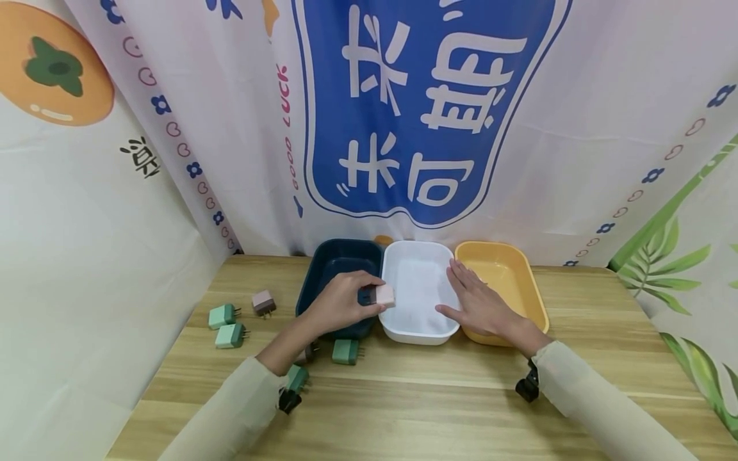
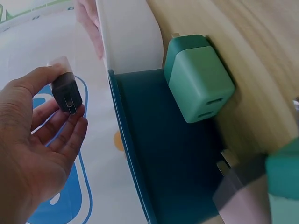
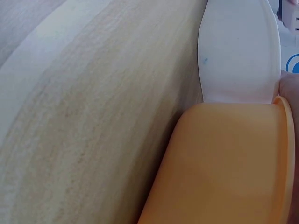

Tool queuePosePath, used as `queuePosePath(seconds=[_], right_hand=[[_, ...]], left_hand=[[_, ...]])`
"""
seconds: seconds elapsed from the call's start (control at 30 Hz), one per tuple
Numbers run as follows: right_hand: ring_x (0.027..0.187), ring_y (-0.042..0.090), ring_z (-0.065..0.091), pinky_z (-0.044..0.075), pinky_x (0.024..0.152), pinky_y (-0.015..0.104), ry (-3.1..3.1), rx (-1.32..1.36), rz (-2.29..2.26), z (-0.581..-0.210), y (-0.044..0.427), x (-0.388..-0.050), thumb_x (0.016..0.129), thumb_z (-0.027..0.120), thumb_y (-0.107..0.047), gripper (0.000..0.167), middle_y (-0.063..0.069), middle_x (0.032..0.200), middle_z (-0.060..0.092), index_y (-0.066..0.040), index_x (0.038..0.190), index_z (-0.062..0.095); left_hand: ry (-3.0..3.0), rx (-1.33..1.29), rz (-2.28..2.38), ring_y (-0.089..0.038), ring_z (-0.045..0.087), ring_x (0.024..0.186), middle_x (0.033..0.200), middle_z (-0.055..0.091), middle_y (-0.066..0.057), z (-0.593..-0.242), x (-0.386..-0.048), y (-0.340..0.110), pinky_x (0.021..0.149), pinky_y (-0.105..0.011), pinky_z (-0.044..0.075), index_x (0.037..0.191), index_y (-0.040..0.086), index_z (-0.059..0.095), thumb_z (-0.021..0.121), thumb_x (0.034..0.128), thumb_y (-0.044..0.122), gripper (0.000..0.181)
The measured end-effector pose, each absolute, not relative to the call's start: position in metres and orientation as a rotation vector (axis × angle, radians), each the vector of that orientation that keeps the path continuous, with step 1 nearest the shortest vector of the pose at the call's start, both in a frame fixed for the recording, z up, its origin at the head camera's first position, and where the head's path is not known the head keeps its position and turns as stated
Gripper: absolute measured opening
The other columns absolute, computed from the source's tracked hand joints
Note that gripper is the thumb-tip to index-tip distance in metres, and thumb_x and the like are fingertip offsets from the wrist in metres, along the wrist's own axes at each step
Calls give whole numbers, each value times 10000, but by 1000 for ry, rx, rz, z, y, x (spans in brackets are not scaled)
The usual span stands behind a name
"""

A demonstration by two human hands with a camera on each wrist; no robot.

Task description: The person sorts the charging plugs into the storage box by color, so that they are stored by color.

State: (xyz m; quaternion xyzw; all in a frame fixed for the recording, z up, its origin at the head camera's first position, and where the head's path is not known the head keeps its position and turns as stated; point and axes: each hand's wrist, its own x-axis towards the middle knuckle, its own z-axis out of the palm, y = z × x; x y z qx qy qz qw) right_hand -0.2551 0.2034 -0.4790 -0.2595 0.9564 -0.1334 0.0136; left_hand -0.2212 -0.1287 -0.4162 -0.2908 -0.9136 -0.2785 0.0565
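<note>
My left hand [image 1: 340,304] pinches a pink and dark plug charger [image 1: 384,296] between thumb and fingers. It is held above the line where the navy bin [image 1: 344,262] meets the white bin [image 1: 416,278]. In the left wrist view, the metal prongs of this charger [image 2: 67,91] point down toward the fingers. My right hand [image 1: 481,304], fingers straight and thumb spread, lies over the adjoining rims of the white bin and the yellow bin [image 1: 510,288]. Only a sliver of that hand shows in the right wrist view.
Green chargers [image 1: 221,315] and a pink-brown charger [image 1: 263,302] lie at the table's left. Another green charger [image 1: 346,351] sits in front of the navy bin. More chargers are partly hidden by the left forearm. A printed curtain [image 1: 576,160] hangs behind the bins.
</note>
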Motion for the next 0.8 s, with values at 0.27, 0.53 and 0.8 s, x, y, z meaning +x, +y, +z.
queuePosePath(seconds=[0.27, 0.53, 0.8], right_hand=[[1635, 368, 64, 134, 1310, 545, 2973, -792, -417, -478, 203, -254, 1034, 502, -663, 1014, 194, 1769, 38, 62, 1656, 160], [1635, 367, 65, 139, 1309, 548, 2972, -786, -429, -478, 203, -254, 1031, 500, -672, 1020, 186, 1770, 30, 63, 1655, 165], [1636, 362, 60, 142, 1306, 554, 2966, -776, -441, -478, 203, -254, 1023, 489, -696, 1034, 176, 1773, 24, 46, 1662, 156]], left_hand=[[-2803, -820, -891, -186, 665, 1000, 1199, 749, -93, -416, -236, -115, 904, -355, 609, 1264, 51, 752, 899, 873, 228, 453], [-2838, -772, -876, -196, 654, 1010, 1219, 742, -100, -421, -255, -104, 921, -364, 594, 1292, 55, 740, 895, 881, 234, 474], [-2868, -729, -902, -238, 640, 1014, 1244, 729, -109, -426, -269, -96, 909, -360, 584, 1313, 67, 728, 881, 894, 227, 474]])
